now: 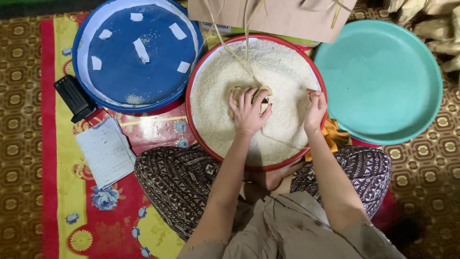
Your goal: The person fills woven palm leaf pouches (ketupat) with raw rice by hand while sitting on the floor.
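1. Left hand [247,112] clamped over small brown scoop-like object [263,96], half buried in white rice.
2. Right hand [316,106] pinched shut on rice grains [282,72].
3. Both inside round red-rimmed tray [191,81], on lap.

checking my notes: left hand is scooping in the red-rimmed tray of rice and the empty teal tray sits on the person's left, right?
Not quite. The teal tray lies on the person's right; the blue tray is on the left. The head view shows it. The left hand does grip a small scoop in the red-rimmed tray of rice.
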